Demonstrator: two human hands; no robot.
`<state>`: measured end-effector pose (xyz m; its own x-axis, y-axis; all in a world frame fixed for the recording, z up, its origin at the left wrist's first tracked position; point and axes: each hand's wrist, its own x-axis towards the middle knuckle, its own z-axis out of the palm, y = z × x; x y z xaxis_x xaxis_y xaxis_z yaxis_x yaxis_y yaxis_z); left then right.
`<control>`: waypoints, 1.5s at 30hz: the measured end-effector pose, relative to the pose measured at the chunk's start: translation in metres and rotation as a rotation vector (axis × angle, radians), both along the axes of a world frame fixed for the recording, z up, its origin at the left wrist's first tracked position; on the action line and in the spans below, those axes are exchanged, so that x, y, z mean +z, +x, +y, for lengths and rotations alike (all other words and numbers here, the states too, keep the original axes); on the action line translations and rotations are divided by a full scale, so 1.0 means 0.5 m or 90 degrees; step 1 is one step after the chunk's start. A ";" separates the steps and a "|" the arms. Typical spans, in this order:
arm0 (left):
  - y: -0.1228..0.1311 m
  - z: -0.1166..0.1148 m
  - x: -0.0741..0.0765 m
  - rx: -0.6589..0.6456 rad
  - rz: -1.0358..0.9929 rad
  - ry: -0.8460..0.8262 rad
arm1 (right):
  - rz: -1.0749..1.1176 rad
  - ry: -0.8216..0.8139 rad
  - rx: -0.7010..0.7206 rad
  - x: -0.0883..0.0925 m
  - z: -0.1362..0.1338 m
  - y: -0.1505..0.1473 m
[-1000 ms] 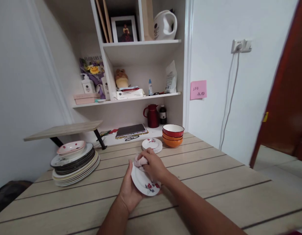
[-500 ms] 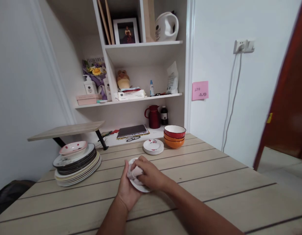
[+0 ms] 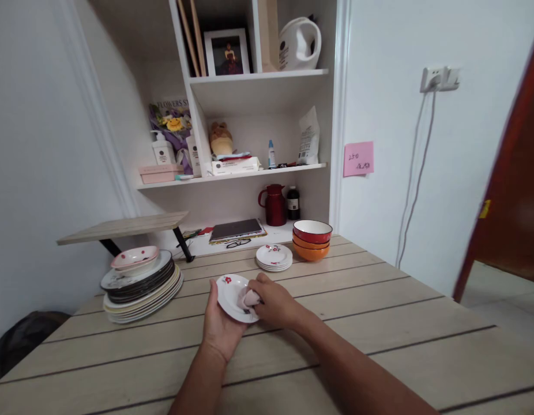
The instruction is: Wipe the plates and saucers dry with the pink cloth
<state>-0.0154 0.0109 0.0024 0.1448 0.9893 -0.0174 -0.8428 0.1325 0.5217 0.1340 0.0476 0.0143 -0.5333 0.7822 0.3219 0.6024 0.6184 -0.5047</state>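
My left hand (image 3: 221, 325) holds a small white plate (image 3: 229, 293) from below and the left side, thumb along its rim. A red flower shows on the plate near its far left edge. In my right hand (image 3: 273, 302) is a bunched, pale pinkish cloth (image 3: 248, 298), pressed against the right part of the plate's face. The fingers close round the cloth and partly hide it. Beyond my hands sits a short stack of small white flowered plates (image 3: 274, 255). Beside it stand stacked bowls (image 3: 311, 242), a red one above orange ones.
At the left of the wooden table (image 3: 362, 357) rises a tall stack of plates (image 3: 141, 291) topped by pink-rimmed bowls (image 3: 135, 259). A small raised shelf (image 3: 124, 226) stands behind it. Farther back are a laptop (image 3: 236, 229), glasses (image 3: 239, 244) and a red jug (image 3: 274, 206).
My right hand has slid the cloth right across the plate, uncovering its left side and the red flower. The view has shifted slightly.
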 end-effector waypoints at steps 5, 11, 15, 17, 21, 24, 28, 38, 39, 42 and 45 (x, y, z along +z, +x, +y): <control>0.018 -0.009 0.005 -0.057 0.013 -0.037 | 0.125 0.026 0.128 0.015 -0.038 -0.024; 0.054 -0.018 0.005 -0.179 0.022 -0.053 | 0.147 0.037 -0.088 -0.001 0.005 -0.007; 0.032 -0.012 0.005 -0.138 0.025 -0.037 | 0.067 -0.008 -0.186 -0.008 0.025 0.012; 0.014 -0.006 0.005 -0.069 0.011 -0.022 | 0.035 -0.012 -0.150 -0.007 0.020 0.011; -0.004 0.001 0.005 0.019 -0.005 -0.002 | 0.043 0.003 -0.003 -0.002 -0.004 -0.007; 0.010 -0.002 0.003 -0.044 0.014 -0.035 | 0.101 -0.004 0.062 -0.001 -0.013 -0.022; 0.043 -0.013 0.001 -0.142 0.043 -0.079 | 0.180 0.022 -0.006 -0.006 0.006 -0.020; -0.001 0.001 -0.003 0.011 0.003 -0.010 | 0.055 -0.036 -0.051 -0.026 0.031 0.005; -0.006 0.002 -0.002 0.028 -0.001 -0.009 | 0.060 -0.031 -0.018 -0.023 0.022 0.000; -0.002 0.001 -0.001 0.001 0.003 -0.011 | 0.099 -0.030 0.063 -0.011 -0.002 -0.014; 0.023 -0.005 -0.002 -0.087 0.022 -0.033 | 0.173 -0.018 0.096 -0.004 -0.009 -0.020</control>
